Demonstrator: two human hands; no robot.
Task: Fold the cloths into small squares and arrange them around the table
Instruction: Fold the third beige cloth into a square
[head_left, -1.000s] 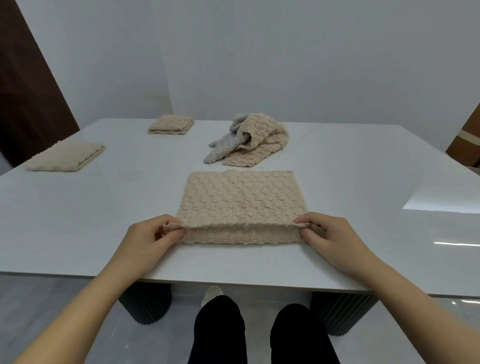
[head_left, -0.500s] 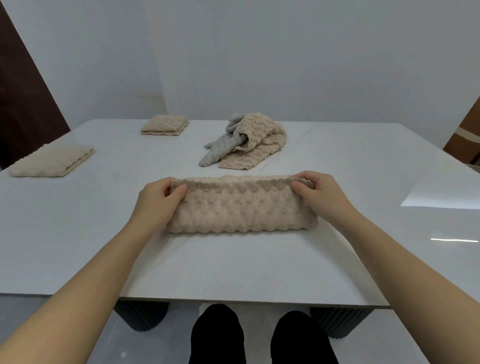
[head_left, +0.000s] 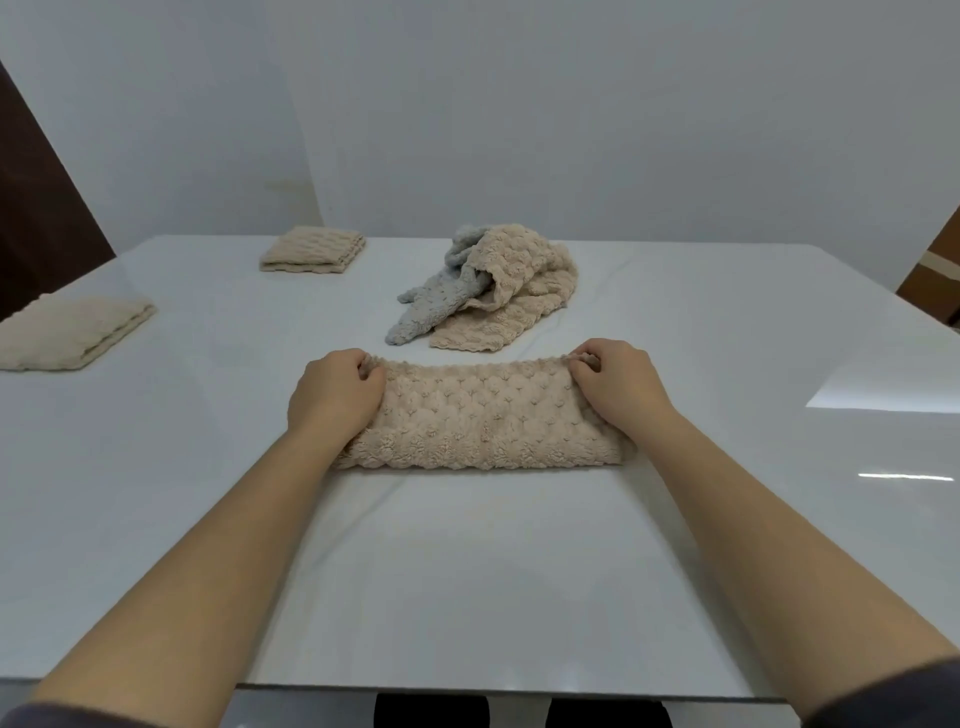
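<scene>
A beige textured cloth (head_left: 480, 415) lies folded into a long narrow strip on the white table (head_left: 467, 571), in front of me. My left hand (head_left: 332, 395) pinches its far left corner. My right hand (head_left: 618, 384) pinches the far right corner. Both corners are held down at the strip's far edge. Two folded beige squares lie on the table: one at the far left (head_left: 313, 249), one at the left edge (head_left: 70, 332). A loose heap of a beige cloth (head_left: 519, 291) and a grey cloth (head_left: 436, 306) sits past the strip.
A plain white wall stands behind the table. Dark brown panels show at the far left (head_left: 36, 208) and a brown one at the far right (head_left: 935, 280). My dark-clothed legs show under the table's near edge.
Both hands lifted the cloth's near edge and carried it away from me over to the far edge, halving the cloth into a narrow strip. The camera also tilted slightly forward.
</scene>
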